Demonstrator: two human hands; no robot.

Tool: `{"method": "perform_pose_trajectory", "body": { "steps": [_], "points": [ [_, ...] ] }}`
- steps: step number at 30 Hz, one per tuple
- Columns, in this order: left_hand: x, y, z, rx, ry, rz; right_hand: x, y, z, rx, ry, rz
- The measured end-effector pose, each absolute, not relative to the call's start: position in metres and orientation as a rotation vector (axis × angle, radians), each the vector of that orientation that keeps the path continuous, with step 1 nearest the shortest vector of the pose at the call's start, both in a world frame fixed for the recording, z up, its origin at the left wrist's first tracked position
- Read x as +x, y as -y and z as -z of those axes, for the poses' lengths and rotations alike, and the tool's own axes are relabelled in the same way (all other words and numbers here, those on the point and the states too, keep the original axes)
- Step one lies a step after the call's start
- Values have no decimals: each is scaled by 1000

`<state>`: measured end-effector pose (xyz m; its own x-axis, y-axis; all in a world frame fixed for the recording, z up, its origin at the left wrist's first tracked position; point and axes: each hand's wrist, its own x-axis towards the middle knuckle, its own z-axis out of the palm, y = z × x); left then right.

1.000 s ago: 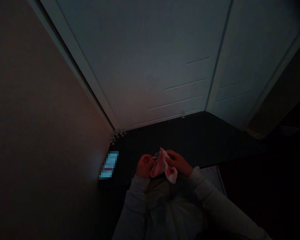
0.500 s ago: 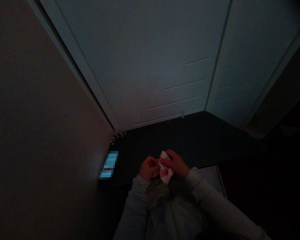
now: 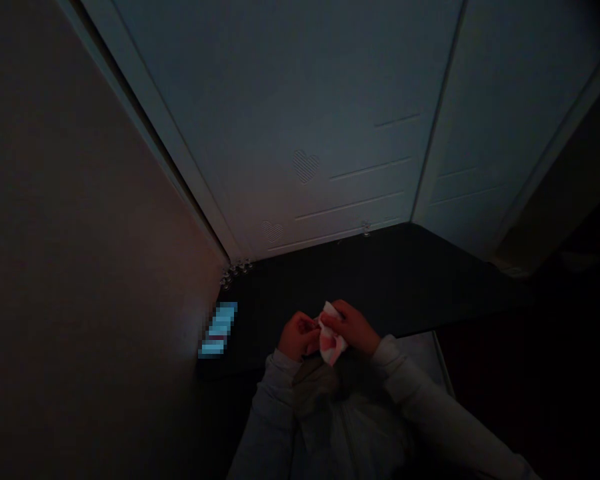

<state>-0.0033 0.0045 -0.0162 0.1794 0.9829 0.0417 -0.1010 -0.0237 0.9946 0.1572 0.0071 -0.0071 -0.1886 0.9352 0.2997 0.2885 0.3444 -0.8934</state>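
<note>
In dim light, my right hand (image 3: pixel 354 328) grips a crumpled white tissue or cloth (image 3: pixel 331 343) with pinkish patches, its lower end hanging down. My left hand (image 3: pixel 297 336) is closed in a pinch right beside it, fingertips meeting the cloth's left side. Something small seems to be between those fingertips, but it is too dark to name. Both hands are over the near edge of a dark tabletop (image 3: pixel 380 280), close to my body.
Several small clear or shiny pieces (image 3: pixel 236 269) cluster in the table's back left corner. Another small clear piece (image 3: pixel 366 229) stands against the white panel (image 3: pixel 260 120) with embossed hearts. A pixelated bright screen (image 3: pixel 219 331) is at the left, by the wall (image 3: pixel 105 267).
The cloth's lower end has shifted slightly, and my fingers have moved a little against it. Both hands stay in nearly the same place.
</note>
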Motion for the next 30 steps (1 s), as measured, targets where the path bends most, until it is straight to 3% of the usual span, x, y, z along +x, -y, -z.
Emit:
{"method": "perform_pose_trajectory", "body": {
  "steps": [18,30],
  "points": [
    [-2,-4,15,1132,-1033,-1180,163,-11,16,-972,1742,-923],
    [-2,-2,14,1194,-1018,-1108,156,-9,14,-1143,1679,-891]
  ]
}}
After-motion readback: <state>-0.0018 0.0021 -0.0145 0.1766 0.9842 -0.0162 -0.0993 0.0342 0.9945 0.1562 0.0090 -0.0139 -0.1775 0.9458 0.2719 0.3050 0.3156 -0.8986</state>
